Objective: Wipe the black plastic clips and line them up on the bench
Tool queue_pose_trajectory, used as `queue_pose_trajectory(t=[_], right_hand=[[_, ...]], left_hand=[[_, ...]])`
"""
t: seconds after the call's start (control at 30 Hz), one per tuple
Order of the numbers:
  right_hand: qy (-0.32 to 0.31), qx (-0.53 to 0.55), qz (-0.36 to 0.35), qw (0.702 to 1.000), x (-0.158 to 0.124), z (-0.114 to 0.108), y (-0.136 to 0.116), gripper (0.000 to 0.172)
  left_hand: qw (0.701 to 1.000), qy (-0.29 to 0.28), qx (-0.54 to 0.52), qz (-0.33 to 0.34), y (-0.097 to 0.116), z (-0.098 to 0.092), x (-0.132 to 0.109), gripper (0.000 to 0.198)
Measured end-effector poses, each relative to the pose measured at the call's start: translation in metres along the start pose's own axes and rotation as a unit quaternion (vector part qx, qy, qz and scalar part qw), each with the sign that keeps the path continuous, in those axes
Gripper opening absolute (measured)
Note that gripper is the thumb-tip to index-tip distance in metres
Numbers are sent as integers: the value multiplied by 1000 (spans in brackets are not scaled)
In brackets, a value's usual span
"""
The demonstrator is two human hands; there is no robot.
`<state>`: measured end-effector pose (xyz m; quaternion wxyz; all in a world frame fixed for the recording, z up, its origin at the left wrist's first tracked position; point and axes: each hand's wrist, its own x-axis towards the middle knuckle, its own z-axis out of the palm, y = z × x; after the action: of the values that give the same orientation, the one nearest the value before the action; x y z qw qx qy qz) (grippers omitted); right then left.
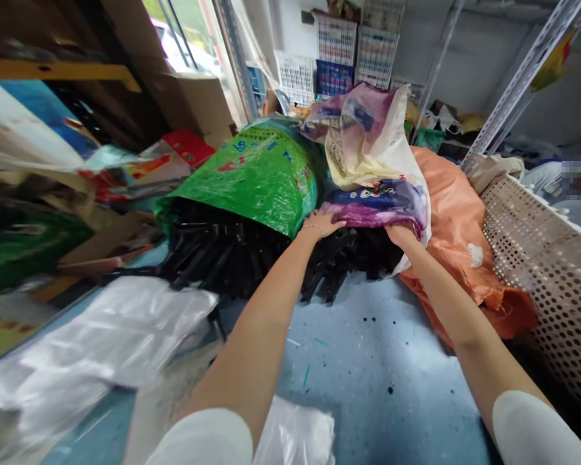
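A purple and white sack [382, 200] lies on its side with its mouth towards me, and black strip-like pieces [332, 261] spill out of it. My left hand [321, 224] rests at the left edge of its mouth, fingers spread over the rim and the black pieces. At the right edge, my right hand [401, 234] has its fingers tucked inside the purple rim, mostly hidden. Left of it, a green sack [252, 177] also lies open, full of long black pieces [223, 252].
Clear plastic bags [111, 336] lie on the blue table [358, 361] at the left, another [297, 433] near the front edge. An orange sack [452, 219] and a perforated basket [547, 271] stand at the right. Part of a person [545, 177] shows far right.
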<state>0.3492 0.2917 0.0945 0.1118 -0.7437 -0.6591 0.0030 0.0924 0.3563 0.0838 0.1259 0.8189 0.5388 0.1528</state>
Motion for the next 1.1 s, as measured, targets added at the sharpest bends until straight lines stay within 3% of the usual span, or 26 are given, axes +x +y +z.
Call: queue_pose_trajectory(t=[0.1,0.23,0.37,0.6,0.77,0.93,1.03,1.1], right_hand=[[-49,-6,-5,999,13,11,-2,64],[-91,27,-26,995,-10,23,-2,68],[-55,126,-36,990,-61,29,6,63],[-88,168,12,982,-187,55,25,68],[-32,198,20,979,-259,80,29,59],[3,270,-45,962,-276,93,34,59],[37,320,-35,946,-283,90,37,58],[75,334,-21,939,-294,82,36,55]], left_hand=[[996,-30,40,-68,-9,15,1,78],[994,56,74,-48,1,43,-36,62],[990,118,53,-53,16,58,-76,56],[981,128,-32,-140,44,79,-135,53],[986,88,-32,-138,57,88,-172,56],[991,-7,-36,-130,74,74,-218,61],[996,-20,2,-90,92,75,-255,72],[997,-25,31,-68,101,81,-276,67]])
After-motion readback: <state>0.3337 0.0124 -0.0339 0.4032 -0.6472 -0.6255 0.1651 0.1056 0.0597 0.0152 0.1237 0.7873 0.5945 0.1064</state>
